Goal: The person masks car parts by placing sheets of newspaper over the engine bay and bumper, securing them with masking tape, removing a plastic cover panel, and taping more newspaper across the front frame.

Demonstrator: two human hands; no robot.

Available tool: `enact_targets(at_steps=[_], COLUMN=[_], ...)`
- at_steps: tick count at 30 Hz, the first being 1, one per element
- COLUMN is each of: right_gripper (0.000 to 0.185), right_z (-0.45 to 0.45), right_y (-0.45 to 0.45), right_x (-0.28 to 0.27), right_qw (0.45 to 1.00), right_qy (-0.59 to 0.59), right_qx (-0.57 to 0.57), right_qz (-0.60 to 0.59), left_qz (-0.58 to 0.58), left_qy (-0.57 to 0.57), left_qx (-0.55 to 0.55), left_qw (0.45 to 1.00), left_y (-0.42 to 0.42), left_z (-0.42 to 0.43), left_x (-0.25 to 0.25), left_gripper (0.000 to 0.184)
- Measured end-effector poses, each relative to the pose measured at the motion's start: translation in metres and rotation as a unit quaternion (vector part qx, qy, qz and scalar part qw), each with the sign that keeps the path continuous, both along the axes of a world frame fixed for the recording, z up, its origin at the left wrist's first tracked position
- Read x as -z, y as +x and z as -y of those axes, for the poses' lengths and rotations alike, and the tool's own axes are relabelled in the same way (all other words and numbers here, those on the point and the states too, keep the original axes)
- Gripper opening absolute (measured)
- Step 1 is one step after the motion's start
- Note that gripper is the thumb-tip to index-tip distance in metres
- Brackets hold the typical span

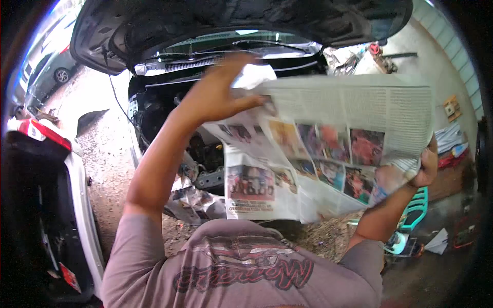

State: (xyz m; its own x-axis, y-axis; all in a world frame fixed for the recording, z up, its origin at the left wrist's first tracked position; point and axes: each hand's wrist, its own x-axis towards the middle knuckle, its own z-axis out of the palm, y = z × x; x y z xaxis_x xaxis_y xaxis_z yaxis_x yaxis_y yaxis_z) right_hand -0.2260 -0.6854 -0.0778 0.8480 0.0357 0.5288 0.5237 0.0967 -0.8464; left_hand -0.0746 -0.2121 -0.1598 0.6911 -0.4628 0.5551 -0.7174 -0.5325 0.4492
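A large sheet of newspaper [328, 149] with printed photos spreads in front of my chest, over the car's open engine bay [205, 154]. My right hand [426, 164] grips its right edge, fingers wrapped round the paper. At the upper left corner of the sheet is my left hand [218, 92], its thumb stretched toward the paper and its other fingers smeared by motion. More crumpled newspaper [197, 203] lies at the front of the engine bay, below the sheet.
The raised hood [241, 20] hangs overhead. Another vehicle with an open rear [46, 205] stands at the left, and a grey car [54, 66] is farther back. A green plastic chair [415, 210] and assorted items are at the right.
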Motion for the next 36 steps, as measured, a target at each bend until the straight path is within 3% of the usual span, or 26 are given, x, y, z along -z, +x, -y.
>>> enact_targets(at_steps=[2,3,4,7,10,12,13,16,18,19,20,22,25,27,28,30,33,36], right_gripper=[0.074,0.074,0.074,0.067,0.057,0.052,0.051,0.045,0.042,0.043,0.045,0.052,0.065,0.059,0.059,0.041,0.027,0.027], right_z=[-0.012,0.003,0.008,0.049,0.09,0.106,0.112,0.129,0.157,0.128,0.11,0.053,-0.042,-0.083,-0.097,-0.115,-0.12,-0.127], right_y=[-0.002,-0.005,-0.008,-0.018,-0.028,-0.034,-0.036,-0.035,-0.035,-0.031,-0.026,-0.013,0.01,0.034,0.044,0.061,0.088,0.098], right_x=[-0.037,-0.048,-0.061,-0.081,-0.093,-0.094,-0.086,-0.06,-0.046,-0.047,-0.047,-0.051,-0.049,-0.034,-0.03,-0.026,0.008,-0.002], right_qw=[0.996,0.986,0.984,0.964,0.962,0.953,0.931,0.939,0.87,0.748,0.712,0.69,0.71,0.728,0.732,0.802,0.84,0.856], right_qy=[-0.01,-0.066,-0.072,-0.152,-0.15,-0.182,-0.213,-0.158,-0.273,-0.431,-0.471,-0.513,-0.611,-0.636,-0.63,-0.592,-0.521,-0.509], right_qx=[0.034,0.116,0.124,0.207,0.23,0.241,0.298,0.302,0.372,0.492,0.52,0.509,0.347,0.233,0.236,0.072,0.069,0.042], right_qz=[0.076,0.097,0.106,0.063,0.009,0.008,-0.008,-0.054,-0.174,-0.109,-0.03,0.042,0.045,0.105,0.105,0.024,0.133,0.077], left_qz=[-0.213,-0.254,-0.295,-0.291,-0.402,-0.392,-0.387,-0.389,-0.348,-0.242,-0.133,-0.148,-0.02,0.011,0.041,0.029,-0.006,-0.031], left_qy=[-0.02,-0.034,-0.04,-0.145,-0.11,-0.084,-0.063,-0.113,-0.132,-0.104,-0.073,-0.036,0.026,0.067,0.098,0.103,0.096,0.102], left_qx=[0.195,0.229,0.266,0.334,0.36,0.37,0.368,0.367,0.362,0.352,0.341,0.339,0.337,0.317,0.287,0.265,0.244,0.204], left_qw=[0.957,0.939,0.917,0.885,0.835,0.838,0.843,0.837,0.855,0.898,0.928,0.928,0.941,0.946,0.952,0.958,0.965,0.973], left_y=[0.056,0.056,0.053,0.03,0.022,0.032,0.034,0.026,0.026,0.027,0.026,0.025,0.022,0.02,0.02,0.019,0.024,0.014], left_z=[0.035,0.044,0.053,0.09,0.123,0.124,0.125,0.123,0.126,0.125,0.124,0.126,0.13,0.125,0.122,0.114,0.095,0.082], left_x=[0.011,0.006,0.002,0.021,0.042,0.047,0.052,0.025,0.015,0.001,-0.013,-0.038,-0.069,-0.089,-0.096,-0.103,-0.106,-0.112], left_gripper=[0.042,0.038,0.034,0.036,0.035,0.034,0.033,0.031,0.031,0.027,0.023,0.022,0.018,0.019,0.02,0.02,0.02,0.024])
